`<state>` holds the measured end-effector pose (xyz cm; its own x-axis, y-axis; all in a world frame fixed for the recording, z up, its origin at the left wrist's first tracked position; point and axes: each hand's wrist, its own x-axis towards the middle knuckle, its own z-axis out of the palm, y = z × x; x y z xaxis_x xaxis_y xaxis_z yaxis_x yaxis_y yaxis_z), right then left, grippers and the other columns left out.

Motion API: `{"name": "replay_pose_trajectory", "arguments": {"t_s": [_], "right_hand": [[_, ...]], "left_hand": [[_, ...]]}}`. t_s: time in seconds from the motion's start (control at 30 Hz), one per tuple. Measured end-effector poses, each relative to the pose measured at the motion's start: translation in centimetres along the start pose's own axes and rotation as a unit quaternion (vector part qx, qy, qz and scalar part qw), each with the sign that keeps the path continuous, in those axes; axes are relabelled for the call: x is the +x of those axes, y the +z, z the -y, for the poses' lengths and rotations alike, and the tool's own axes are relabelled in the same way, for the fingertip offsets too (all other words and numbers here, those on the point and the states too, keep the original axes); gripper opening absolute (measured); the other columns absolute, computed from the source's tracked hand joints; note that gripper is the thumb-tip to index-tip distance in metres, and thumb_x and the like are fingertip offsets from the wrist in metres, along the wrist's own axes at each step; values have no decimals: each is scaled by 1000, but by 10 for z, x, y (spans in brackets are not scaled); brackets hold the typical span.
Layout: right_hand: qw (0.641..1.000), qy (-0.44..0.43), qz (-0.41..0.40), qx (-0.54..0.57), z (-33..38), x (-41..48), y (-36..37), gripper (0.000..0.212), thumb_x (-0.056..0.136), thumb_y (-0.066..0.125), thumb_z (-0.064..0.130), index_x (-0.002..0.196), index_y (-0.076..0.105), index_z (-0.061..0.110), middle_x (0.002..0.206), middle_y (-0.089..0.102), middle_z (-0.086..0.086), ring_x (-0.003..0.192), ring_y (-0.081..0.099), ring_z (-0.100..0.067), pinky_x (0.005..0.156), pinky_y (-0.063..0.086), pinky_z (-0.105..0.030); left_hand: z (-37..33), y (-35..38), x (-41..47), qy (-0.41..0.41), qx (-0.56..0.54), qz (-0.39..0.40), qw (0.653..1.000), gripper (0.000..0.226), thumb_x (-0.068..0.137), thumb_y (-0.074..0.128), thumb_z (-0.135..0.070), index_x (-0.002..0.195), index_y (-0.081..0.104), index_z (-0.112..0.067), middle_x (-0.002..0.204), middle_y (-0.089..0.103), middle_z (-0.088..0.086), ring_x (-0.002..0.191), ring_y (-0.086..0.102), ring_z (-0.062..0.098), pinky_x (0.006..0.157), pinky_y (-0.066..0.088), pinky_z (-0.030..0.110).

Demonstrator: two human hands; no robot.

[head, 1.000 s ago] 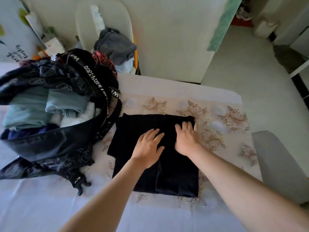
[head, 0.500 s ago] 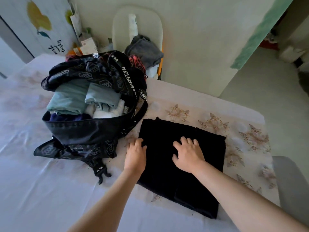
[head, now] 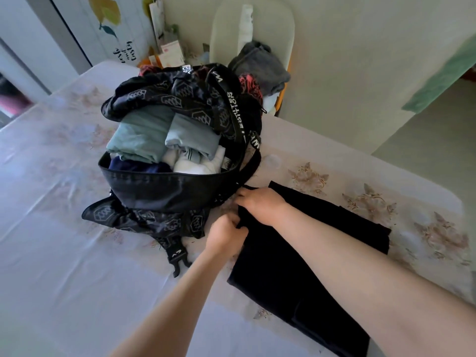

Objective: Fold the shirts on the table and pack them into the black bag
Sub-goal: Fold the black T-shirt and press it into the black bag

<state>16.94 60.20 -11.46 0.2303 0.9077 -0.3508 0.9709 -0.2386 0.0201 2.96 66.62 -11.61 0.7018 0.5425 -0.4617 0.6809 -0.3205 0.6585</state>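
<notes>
Head view: "EDITION" on bag strap [head: 238, 119]

The black bag [head: 164, 191] is crowding my hands from the left, its mouth sitting packed almost full with folded clothes [head: 164, 140]. Its buckle strap [head: 176, 256] is trailing toward the table's [head: 64, 292] near edge, where bare cloth is lying open.

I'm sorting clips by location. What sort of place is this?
Most likely a home, perhaps a bedroom or living space: a table under a floral cloth, a chair piled with clothes, and a decorated wall panel.
</notes>
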Motion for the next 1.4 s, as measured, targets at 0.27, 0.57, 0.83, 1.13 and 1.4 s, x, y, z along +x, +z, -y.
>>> {"name": "replay_pose_trajectory", "arguments": {"t_s": [0.27,0.57,0.83,1.13,1.4], "right_hand": [[990,27,-137,-29,-25,-30,-14,14,71,69,7,83,65,14,94,54,-4,78,57,-25,70,43,-36],[990,125,24,58,-35,-108,8,46,90,47,29,135,57,26,134,54,-2,109,61,-27,87,45,-36],[998,43,-40,16,-16,-65,8,44,88,52,2,130,50,12,152,34,-12,89,61,-34,66,50,-43],[993,95,-31,70,-42,-105,-3,20,85,44,-12,92,53,5,102,44,-10,67,51,-33,52,35,-40],[967,207,-134,63,-80,-229,25,19,90,53,-6,101,63,5,151,46,-8,112,63,-38,90,53,-48]], "left_hand": [[-11,-5,-5,75,60,9,995,7,81,63,-26,86,58,-22,72,55,-9,66,52,6,53,39,24],[-23,28,-16,154,170,60,972,24,98,44,-32,101,66,-22,88,69,-1,85,64,23,71,54,37],[-6,29,-21,110,178,13,978,21,84,61,-31,98,49,-22,96,56,-3,81,57,20,59,43,29],[-39,22,-28,103,235,106,961,14,80,59,-28,88,53,-18,83,56,-3,75,54,19,53,39,26],[-131,76,-73,179,219,219,934,11,85,54,-14,87,45,-18,89,54,0,74,50,17,51,34,26]]}}
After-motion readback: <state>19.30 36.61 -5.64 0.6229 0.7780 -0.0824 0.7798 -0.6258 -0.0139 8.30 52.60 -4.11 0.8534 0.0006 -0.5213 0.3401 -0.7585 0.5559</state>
